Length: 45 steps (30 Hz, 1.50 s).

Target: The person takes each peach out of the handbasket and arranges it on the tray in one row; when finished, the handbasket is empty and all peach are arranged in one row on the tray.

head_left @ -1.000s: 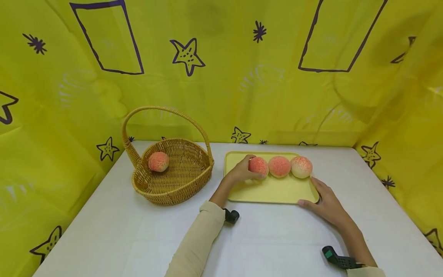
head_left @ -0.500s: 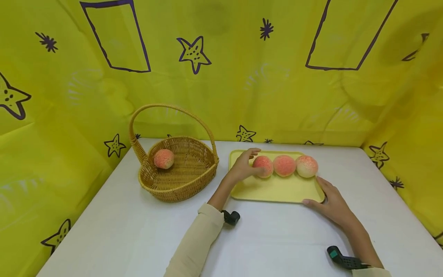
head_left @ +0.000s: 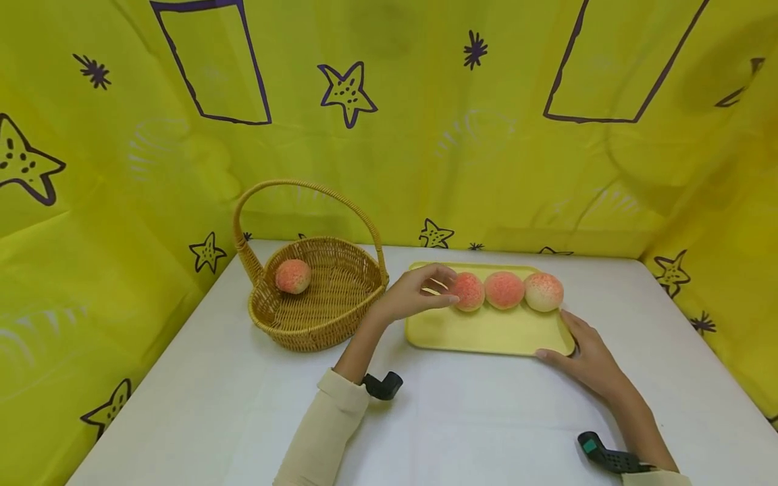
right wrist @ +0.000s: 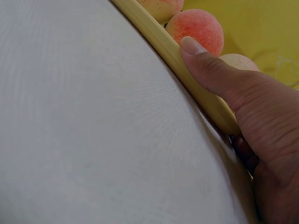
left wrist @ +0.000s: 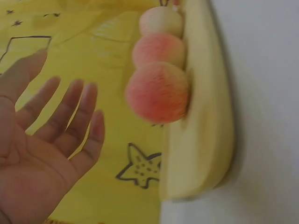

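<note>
Three pink-and-cream peaches lie in a row along the back of a yellow tray [head_left: 474, 334]: a left one [head_left: 468, 292], a middle one [head_left: 504, 290] and a paler right one [head_left: 543, 292]. My left hand [head_left: 410, 297] hovers over the tray's left end, fingers spread and holding nothing. In the left wrist view its palm faces the camera, apart from the nearest peach [left wrist: 159, 93]. My right hand [head_left: 589, 361] grips the tray's front right corner. The right wrist view shows its thumb [right wrist: 210, 67] on the rim, with fingers partly hidden below the edge.
A wicker basket [head_left: 316, 334] with a tall arched handle stands left of the tray, one peach [head_left: 293, 277] inside at its left. White cloth [head_left: 243, 418] covers the table. Yellow curtains [head_left: 413, 169] with drawn stars hang behind and at both sides.
My left hand has let go of the left peach and drawn back leftward, its fingers opening. The right hand stays at the tray corner. The whole view has shifted slightly.
</note>
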Available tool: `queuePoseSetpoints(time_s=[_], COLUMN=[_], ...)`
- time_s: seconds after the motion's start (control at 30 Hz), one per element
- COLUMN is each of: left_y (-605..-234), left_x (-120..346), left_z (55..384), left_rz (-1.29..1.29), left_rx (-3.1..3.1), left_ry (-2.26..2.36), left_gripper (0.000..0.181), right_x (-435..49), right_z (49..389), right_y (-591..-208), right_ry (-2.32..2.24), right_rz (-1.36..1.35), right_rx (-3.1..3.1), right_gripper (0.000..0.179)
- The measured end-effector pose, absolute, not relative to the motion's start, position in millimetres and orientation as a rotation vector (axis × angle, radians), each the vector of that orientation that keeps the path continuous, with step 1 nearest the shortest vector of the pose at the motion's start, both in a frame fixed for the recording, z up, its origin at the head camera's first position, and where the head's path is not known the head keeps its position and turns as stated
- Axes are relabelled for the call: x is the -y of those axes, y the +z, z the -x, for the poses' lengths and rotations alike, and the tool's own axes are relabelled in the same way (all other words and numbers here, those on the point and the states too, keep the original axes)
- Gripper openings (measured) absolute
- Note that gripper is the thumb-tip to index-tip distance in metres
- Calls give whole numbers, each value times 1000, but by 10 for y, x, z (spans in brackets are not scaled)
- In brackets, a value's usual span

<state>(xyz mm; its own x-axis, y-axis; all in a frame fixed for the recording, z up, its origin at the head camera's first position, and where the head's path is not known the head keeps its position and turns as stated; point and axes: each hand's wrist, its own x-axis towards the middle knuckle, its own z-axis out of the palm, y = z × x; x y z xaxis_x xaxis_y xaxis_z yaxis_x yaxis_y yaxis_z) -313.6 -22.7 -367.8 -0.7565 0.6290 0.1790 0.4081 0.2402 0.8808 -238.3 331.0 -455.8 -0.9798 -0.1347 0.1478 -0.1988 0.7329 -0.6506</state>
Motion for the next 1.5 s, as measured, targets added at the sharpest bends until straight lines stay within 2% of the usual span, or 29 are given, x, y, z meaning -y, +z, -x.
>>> queuePoseSetpoints(time_s=[0.17,0.43,0.77,1.03,1.3,1.5], left_y=[-3547,-3401,-3386,-3443,-3315,-3279], left_x=[478,967,1534,1867,2098,2251], left_z=[3064,3008,3026,3040,3106,3190], left_rz=[-1017,-841,-550,-39,34,144], left_rx=[-2272,-2387,-2529,-2497,-2576,-2677], left_ry=[1517,1726,1871,1906,1795,1542], left_gripper=[39,28,39,55,54,56], right_x=[-3319,-3331,-3347,-3330,-3332,-3301], right_z=[2389,2404,2428,2407,2391,2361], right_y=[-4541,-4560,-4546,-4576,-4574,-4560], right_ry=[1070,1071,1071,1077,1085,1090], right_rz=[-268,-267,-294,-280,-300,-271], right_rx=[2846,2853,2828,2835,2805,2838], right_gripper=[101,101,100,100,98,100])
